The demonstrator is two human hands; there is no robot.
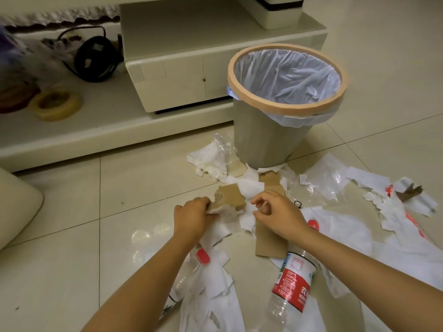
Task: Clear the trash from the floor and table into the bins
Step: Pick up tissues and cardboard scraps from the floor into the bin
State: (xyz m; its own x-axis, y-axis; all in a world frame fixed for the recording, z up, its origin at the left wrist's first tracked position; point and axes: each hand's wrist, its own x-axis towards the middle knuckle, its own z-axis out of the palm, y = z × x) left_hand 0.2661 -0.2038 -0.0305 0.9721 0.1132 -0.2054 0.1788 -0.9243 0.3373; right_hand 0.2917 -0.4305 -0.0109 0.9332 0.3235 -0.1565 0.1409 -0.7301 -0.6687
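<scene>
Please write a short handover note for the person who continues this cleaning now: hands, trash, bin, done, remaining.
Left hand grips a cardboard piece with tissue.
Right hand pinches white tissue.
Bin, lined, stands just behind; no trash shows inside.
Done: nothing binned yet, as far as visible.
Left: tissue scraps, cardboard, plastic film and two bottles on the floor.

Grey bin [266, 140] upright, lined; torn tissue [213, 159], cardboard [233, 196], bottle [292, 281] strewn before it.
</scene>
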